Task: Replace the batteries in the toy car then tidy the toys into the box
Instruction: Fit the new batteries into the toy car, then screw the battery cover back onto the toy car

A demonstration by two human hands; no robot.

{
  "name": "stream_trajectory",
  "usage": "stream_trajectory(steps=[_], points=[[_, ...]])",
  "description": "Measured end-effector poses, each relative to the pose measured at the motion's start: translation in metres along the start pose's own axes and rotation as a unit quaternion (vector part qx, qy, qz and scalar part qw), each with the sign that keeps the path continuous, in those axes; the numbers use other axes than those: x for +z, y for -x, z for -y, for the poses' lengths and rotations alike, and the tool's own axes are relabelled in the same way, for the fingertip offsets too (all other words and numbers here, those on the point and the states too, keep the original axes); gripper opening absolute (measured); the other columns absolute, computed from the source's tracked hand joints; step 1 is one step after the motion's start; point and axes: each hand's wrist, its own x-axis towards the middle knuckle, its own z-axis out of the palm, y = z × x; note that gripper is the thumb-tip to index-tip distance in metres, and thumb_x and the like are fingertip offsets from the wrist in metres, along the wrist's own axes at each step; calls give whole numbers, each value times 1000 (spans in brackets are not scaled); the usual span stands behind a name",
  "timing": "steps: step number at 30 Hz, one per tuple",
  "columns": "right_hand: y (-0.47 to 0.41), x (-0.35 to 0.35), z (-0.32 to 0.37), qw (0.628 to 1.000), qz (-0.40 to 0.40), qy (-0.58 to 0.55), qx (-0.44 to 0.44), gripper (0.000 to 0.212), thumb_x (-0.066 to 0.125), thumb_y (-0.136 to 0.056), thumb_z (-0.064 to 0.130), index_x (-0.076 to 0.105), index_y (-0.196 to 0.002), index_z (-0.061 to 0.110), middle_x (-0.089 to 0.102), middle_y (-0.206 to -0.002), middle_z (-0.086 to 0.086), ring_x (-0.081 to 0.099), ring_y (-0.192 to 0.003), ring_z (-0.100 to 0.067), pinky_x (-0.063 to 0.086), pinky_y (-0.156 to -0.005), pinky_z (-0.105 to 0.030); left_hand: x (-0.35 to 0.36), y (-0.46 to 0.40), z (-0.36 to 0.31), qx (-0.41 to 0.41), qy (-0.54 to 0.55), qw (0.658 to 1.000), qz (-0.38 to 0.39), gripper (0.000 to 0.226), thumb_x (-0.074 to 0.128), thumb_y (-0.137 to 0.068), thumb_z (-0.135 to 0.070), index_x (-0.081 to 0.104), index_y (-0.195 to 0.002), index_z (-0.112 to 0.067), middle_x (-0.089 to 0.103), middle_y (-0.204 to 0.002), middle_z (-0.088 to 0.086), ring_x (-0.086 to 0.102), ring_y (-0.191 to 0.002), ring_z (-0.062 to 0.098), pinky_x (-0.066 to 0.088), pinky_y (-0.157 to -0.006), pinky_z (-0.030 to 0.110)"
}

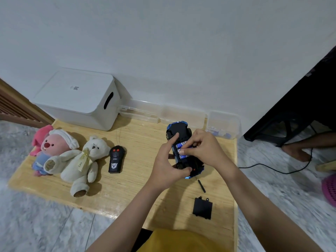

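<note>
The blue and black toy car (179, 130) lies upside down on the wooden table (138, 180), its battery bay open and showing blue batteries (181, 143). My left hand (169, 160) grips the car's near end, index finger stretched onto the underside. My right hand (201, 148) curls over the bay and pinches a battery there. The black battery cover (202, 208) lies on the table nearer me, with a small screwdriver (201, 185) between it and the car. The white lidded box (80, 99) stands shut at the back left.
A pink plush (49, 144), a cream teddy bear (81, 160) and a black remote control (116, 159) lie on the left half. Clear plastic containers (181, 115) line the wall. Another person's hand (298, 151) rests on the floor at right by a black cable.
</note>
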Motion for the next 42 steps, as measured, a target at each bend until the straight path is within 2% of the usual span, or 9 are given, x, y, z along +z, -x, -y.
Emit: stream_trajectory(steps=[7,10,14,17,21,25,30,34,42], points=[[40,12,-21,992,-108,-56,-25,21,84,-66,9,68,-66,23,61,-71,5,54,-64,-8,46,-62,-21,-13,17,14,-35,37,995,82,96,77,-62,-8,36,-136,-52,46,-136,-12,60,-105,21,59,-77,35],[70,14,-43,980,-181,-62,46,17,80,-71,10,69,-72,22,66,-73,0,58,-66,-10,49,-63,-23,-22,25,27,-51,48,993,99,97,79,-63,-4,36,-136,-51,44,-138,-14,60,-105,21,56,-76,27],[118,30,-71,972,-138,36,186,12,76,-78,15,71,-88,17,67,-85,6,59,-79,-1,49,-70,-18,-37,37,39,-66,48,989,120,98,81,-60,-7,37,-136,-50,44,-137,-19,60,-108,19,54,-78,26],[147,42,-92,969,-141,87,181,24,79,-74,11,71,-97,12,64,-98,-4,56,-82,-3,43,-71,-6,-47,47,45,-72,57,987,133,98,81,-61,-4,37,-137,-46,47,-135,-19,58,-108,13,52,-79,22],[167,54,-112,954,-71,217,193,62,83,-67,20,59,-124,12,50,-114,-10,50,-102,-25,40,-83,-28,-58,60,53,-82,65,983,152,98,81,-64,5,37,-139,-42,48,-133,-18,58,-107,10,51,-79,19],[170,63,-119,945,-93,245,196,61,81,-71,28,57,-126,16,45,-118,-10,44,-108,-29,38,-86,-35,-65,72,57,-98,71,979,161,98,79,-65,9,37,-138,-42,48,-130,-19,58,-106,11,50,-72,15],[169,64,-115,951,-151,164,217,51,86,-61,17,60,-104,13,53,-109,-6,49,-103,-25,30,-79,-29,-72,83,63,-104,71,978,166,97,79,-65,8,38,-137,-43,48,-128,-23,57,-107,11,50,-72,14],[168,67,-106,955,-172,96,223,45,84,-60,5,56,-95,10,60,-92,-6,55,-85,-21,39,-65,-22,-76,89,64,-98,69,977,174,95,79,-66,9,38,-135,-41,48,-125,-26,57,-105,9,48,-72,12],[161,71,-73,938,-242,-139,205,19,76,-71,-5,66,-81,8,55,-70,-5,55,-62,-9,46,-65,-26,-87,90,69,-95,57,971,211,95,78,-68,9,36,-139,-38,47,-129,-19,58,-104,2,49,-73,12]])
